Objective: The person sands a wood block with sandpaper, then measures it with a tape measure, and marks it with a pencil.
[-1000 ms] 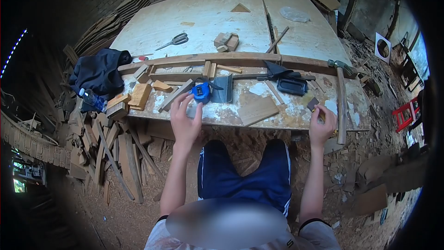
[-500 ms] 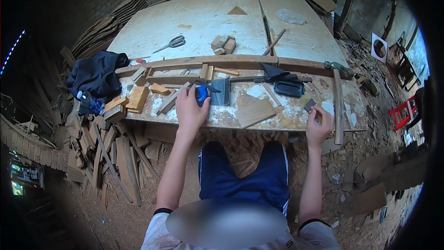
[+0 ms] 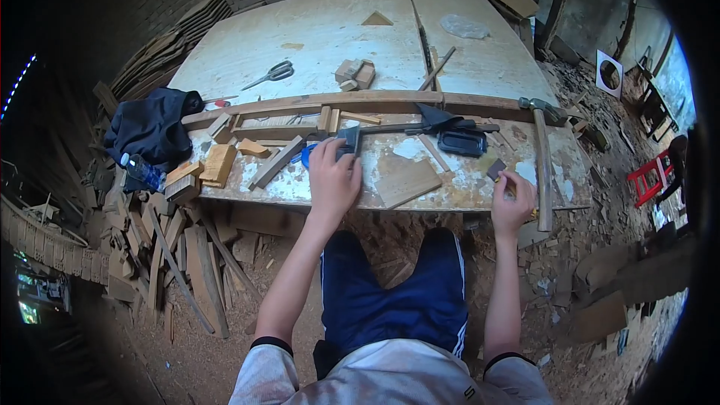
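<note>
My left hand (image 3: 335,180) has its fingers bent over a dark flat sheet (image 3: 349,137) on the workbench, thumb on the right side. Its lower part is hidden under the hand. A blue tape measure (image 3: 307,155) lies just left of those fingers, partly covered. My right hand (image 3: 514,202) is closed near the front edge, holding a small dark square piece (image 3: 496,169) by the fingertips. Something yellow shows within that same grip, too covered to name. Right of this hand lies a hammer (image 3: 543,172), its handle reaching over the front edge.
A long wooden beam (image 3: 495,109) crosses the workbench (image 3: 382,180). A black tray (image 3: 462,144), a flat board (image 3: 409,181) and wood blocks (image 3: 219,165) lie near the front. Scissors (image 3: 274,73) lie behind the beam. A water bottle (image 3: 142,171) and dark cloth (image 3: 154,127) are left.
My left hand has shifted right, off the blue tape measure and onto the dark sheet. My right hand keeps its hold on the small square piece. The view has shifted slightly.
</note>
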### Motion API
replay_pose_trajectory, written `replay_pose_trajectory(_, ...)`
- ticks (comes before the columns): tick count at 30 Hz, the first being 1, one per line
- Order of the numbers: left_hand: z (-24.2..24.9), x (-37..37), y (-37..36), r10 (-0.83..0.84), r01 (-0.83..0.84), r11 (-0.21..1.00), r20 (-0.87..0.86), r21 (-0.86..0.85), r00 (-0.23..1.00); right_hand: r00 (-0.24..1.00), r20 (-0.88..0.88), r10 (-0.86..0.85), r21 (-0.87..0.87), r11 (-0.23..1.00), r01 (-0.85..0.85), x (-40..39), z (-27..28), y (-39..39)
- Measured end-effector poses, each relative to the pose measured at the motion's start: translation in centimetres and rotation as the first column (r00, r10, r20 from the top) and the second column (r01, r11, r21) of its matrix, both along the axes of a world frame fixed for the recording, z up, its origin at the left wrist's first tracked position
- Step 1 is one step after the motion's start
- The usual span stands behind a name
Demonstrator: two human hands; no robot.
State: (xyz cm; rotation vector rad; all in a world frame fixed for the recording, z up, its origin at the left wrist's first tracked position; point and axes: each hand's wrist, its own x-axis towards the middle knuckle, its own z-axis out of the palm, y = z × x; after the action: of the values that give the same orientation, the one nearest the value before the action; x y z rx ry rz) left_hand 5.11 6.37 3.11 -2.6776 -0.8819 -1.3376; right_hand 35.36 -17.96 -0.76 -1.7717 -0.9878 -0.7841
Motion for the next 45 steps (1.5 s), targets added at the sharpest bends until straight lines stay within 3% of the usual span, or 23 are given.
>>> replay_pose_trajectory(6, 2.9, 0.7, -0.3, -0.027, 0.042, 0.997, 0.241, -0.058, 0.97, 0.999, -0.024, 0.027, 0.042, 0.999, -0.026, -0.3, 0.1, 0.1)
replay_pose_trajectory(8, 4.1, 0.7, -1.7, -0.166, 0.218, 0.966, 0.306, -0.142, 0.937, 0.999, 0.021, 0.035, 0.026, 0.999, -0.035, -1.1, 1.1, -0.1)
replay_pose_trajectory(10, 4.7, 0.5, -3.8, -0.3, 0.427, 0.846, 0.376, -0.321, 0.877, 0.987, -0.053, 0.15, 0.098, 0.985, -0.145, -3.9, 1.9, 0.2)
replay_pose_trajectory(12, 6.5, 0.0, -6.9, -0.422, 0.596, 0.638, 0.426, -0.487, 0.8, 0.798, -0.413, 0.439, 0.234, 0.898, -0.373, -7.4, 2.8, 0.1)
replay_pose_trajectory(13, 5.8, 0.3, -7.8, -0.48, 0.653, 0.55, 0.443, -0.521, 0.757, 0.602, -0.427, 0.675, 0.345, 0.737, -0.581, -10.6, 6.0, 0.4)
replay_pose_trajectory(14, 4.7, -0.3, -9.2, -0.525, 0.688, 0.453, 0.454, -0.567, 0.72, 0.521, -0.438, 0.733, 0.335, 0.671, -0.662, -10.7, 5.1, 0.3)
replay_pose_trajectory(16, 3.3, -0.3, -11.3, -0.362, 0.739, 0.17, 0.656, -0.652, 0.662, 0.302, -0.53, 0.793, 0.367, 0.535, -0.761, -11.3, 4.9, 0.1)
replay_pose_trajectory(17, 2.6, -0.3, -11.7, -0.321, 0.748, 0.178, 0.68, -0.64, 0.659, 0.193, -0.593, 0.781, 0.404, 0.497, -0.768, -11.5, 4.7, -0.1)
replay_pose_trajectory(19, 0.6, -0.8, -11.9, -0.2, 0.747, 0.02, 0.73, -0.664, 0.654, 0.008, -0.601, 0.799, 0.511, 0.392, -0.765, -12.8, 6.2, 0.5)
replay_pose_trajectory(20, 0.0, -0.9, -11.9, -0.134, 0.745, -0.064, 0.746, -0.664, 0.653, 0.077, -0.624, 0.777, 0.463, 0.447, -0.766, -13.5, 6.2, 1.0)
replay_pose_trajectory(22, 0.1, -0.7, -12.3, -0.096, 0.729, -0.079, 0.733, -0.68, 0.673, 0.216, -0.658, 0.721, 0.36, 0.553, -0.751, -14.4, 6.1, 1.7)
replay_pose_trajectory(24, -0.5, -0.9, -12.0, -0.075, 0.694, -0.088, 0.7, -0.714, 0.71, 0.298, -0.595, 0.747, 0.418, 0.604, -0.678, -15.4, 6.4, 2.5)
replay_pose_trajectory(27, 0.2, -0.8, -11.2, -0.206, 0.555, 0.418, 0.52, -0.719, 0.829, 0.468, -0.419, 0.778, 0.487, 0.628, -0.607, -15.7, 7.8, 4.3)
replay_pose_trajectory(29, 1.2, -0.5, -10.0, -0.197, 0.304, 0.827, 0.263, -0.472, 0.944, 0.659, -0.28, 0.698, 0.256, 0.716, -0.649, -14.1, 9.3, 5.3)
replay_pose_trajectory(30, 1.5, -0.6, -9.6, -0.135, 0.169, 0.948, 0.142, -0.269, 0.981, 0.733, -0.19, 0.653, 0.137, 0.757, -0.639, -13.4, 9.7, 5.3)
replay_pose_trajectory(32, -0.4, -0.3, -8.0, -0.161, 0.185, 0.954, 0.115, -0.236, 0.98, 0.75, -0.227, 0.621, -0.048, 0.762, -0.645, -12.1, 8.1, 5.8)
replay_pose_trajectory(35, -1.6, 0.4, -6.8, -0.208, 0.228, 0.938, 0.105, -0.26, 0.973, 0.758, -0.201, 0.621, -0.366, 0.67, -0.646, -11.2, 6.1, 6.2)
replay_pose_trajectory(39, -2.5, 0.4, -6.9, -0.201, 0.233, 0.897, 0.123, -0.376, 0.972, 0.725, -0.083, 0.684, -0.497, 0.602, -0.625, -12.1, 4.5, 5.8)
replay_pose_trajectory(42, -2.6, 0.5, -7.1, -0.17, 0.214, 0.9, 0.147, -0.38, 0.974, 0.685, -0.14, 0.715, -0.532, 0.529, -0.661, -8.9, 4.6, 6.2)
replay_pose_trajectory(45, -2.7, 0.6, -7.1, -0.156, 0.209, 0.899, 0.163, -0.385, 0.974, 0.781, -0.037, 0.623, -0.588, 0.619, -0.521, -10.6, 4.4, 5.7)
